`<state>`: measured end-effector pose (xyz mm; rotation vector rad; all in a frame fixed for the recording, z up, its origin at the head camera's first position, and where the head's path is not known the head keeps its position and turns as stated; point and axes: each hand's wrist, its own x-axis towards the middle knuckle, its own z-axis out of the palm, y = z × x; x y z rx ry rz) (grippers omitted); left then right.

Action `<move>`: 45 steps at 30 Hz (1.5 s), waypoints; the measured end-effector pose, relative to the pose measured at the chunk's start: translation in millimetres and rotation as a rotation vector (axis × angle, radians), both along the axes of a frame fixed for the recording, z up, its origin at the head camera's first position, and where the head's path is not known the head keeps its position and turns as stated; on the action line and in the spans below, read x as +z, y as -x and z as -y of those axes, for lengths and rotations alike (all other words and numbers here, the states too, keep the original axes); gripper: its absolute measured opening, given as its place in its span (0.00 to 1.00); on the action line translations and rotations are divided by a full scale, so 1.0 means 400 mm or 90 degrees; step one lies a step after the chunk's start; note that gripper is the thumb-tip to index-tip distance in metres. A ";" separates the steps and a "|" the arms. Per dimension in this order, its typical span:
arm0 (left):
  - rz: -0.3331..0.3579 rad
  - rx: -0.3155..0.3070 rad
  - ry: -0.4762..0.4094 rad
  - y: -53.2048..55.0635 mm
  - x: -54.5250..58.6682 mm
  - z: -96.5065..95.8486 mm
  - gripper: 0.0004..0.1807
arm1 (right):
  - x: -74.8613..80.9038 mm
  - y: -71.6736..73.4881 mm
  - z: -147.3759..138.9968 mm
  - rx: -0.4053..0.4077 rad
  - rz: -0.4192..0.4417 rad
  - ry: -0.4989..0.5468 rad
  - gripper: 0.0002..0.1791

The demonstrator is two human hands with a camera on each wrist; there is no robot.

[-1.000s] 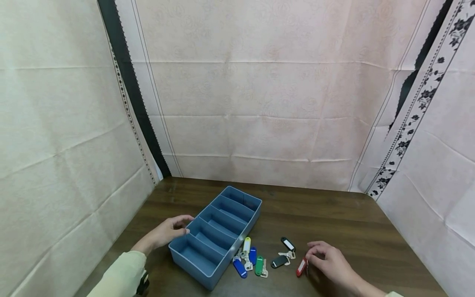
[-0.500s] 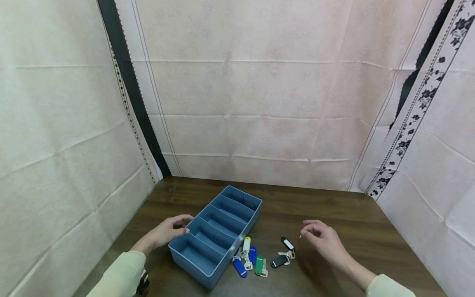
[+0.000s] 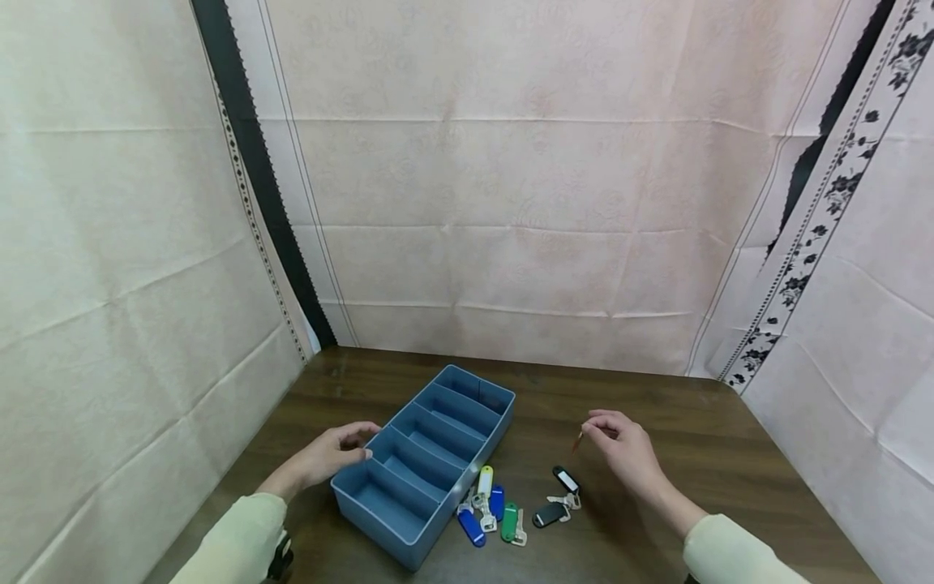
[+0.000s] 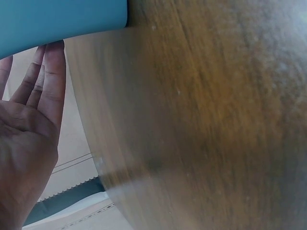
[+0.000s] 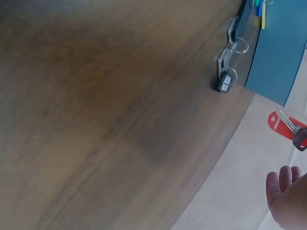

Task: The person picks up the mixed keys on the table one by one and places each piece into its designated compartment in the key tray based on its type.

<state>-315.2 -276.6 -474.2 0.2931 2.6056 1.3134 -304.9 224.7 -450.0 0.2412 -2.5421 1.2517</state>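
At left, against pale cloth (image 3: 146,211), we see a person's left sleeve (image 3: 233,539), light green, with a dark band (image 3: 280,558) at the wrist. Beyond it the left hand (image 3: 321,458) rests at the near left side of a blue tray (image 3: 390,531); the left wrist view shows us its fingers nearly straight and slightly spread, tips touching the wall. The tray sits angled on a brown wooden table (image 3: 554,397), its compartments running in a row from near to far.

Just beside the tray's right wall we find a cluster of tags: a blue tag (image 3: 472,527) nearest us, a yellow tag (image 3: 486,480) by the wall, a second blue tag (image 3: 497,503) and a green tag (image 3: 509,523), with silver keys (image 3: 488,519) among them. Farther right lie two black tags, one rear (image 3: 565,479) and one front (image 3: 550,514), loose keys (image 3: 567,500) between.

Above the table, right of the tray, a red tag (image 5: 280,123) and its dark-headed key (image 5: 300,138) hang from the right hand (image 3: 620,450), whose thumb and forefinger pinch the set; we cannot tell exactly which part they grip. The right sleeve (image 3: 737,551) closes the row.
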 end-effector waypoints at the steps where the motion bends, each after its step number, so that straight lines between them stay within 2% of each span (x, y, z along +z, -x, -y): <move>1: -0.001 0.000 0.000 0.000 0.001 0.000 0.23 | 0.001 0.004 0.002 -0.003 0.004 0.004 0.09; 5: -0.004 0.000 -0.001 0.001 0.001 0.002 0.23 | 0.007 0.018 0.008 -0.015 0.017 0.023 0.11; 13: 0.003 0.007 0.005 0.000 -0.005 0.003 0.22 | 0.009 0.041 0.015 -0.028 0.011 0.037 0.11; 21: 0.004 -0.028 -0.023 -0.001 -0.005 0.006 0.23 | 0.013 0.066 0.027 -0.051 0.025 0.053 0.11; 26: 0.006 -0.019 -0.011 -0.001 -0.010 0.005 0.23 | 0.015 0.078 0.041 -0.059 0.040 0.069 0.12; 37: 0.006 -0.012 -0.006 -0.001 -0.007 0.006 0.23 | 0.022 0.115 0.081 -0.074 0.036 0.107 0.15; 45: 0.000 -0.025 -0.011 -0.003 -0.002 0.005 0.24 | 0.021 0.141 0.117 -0.097 0.037 0.132 0.13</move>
